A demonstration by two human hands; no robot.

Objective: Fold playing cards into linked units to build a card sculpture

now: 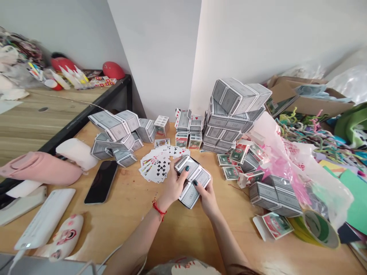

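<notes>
A block built of grey-backed playing cards [191, 195] is held between my two hands above the table. My left hand [175, 183] grips its left side, thumb lying on the top face. From the right, my right hand [208, 194] closes round the other side with its thumb near the middle. The fingers under the block are hidden. Just beyond my left hand, loose playing cards [157, 166] lie fanned face up. A tall stack of card blocks [229, 118] rises at the back right, and a smaller stack [114, 133] stands at the back left.
Several card boxes [232, 172] lie right of my hands. Joined card blocks [275, 196] and a roll of yellow tape [318, 231] sit further right, near a plastic bag [323, 179]. On the left are a black phone [101, 181], a white power bank [46, 217] and a pink case [43, 168].
</notes>
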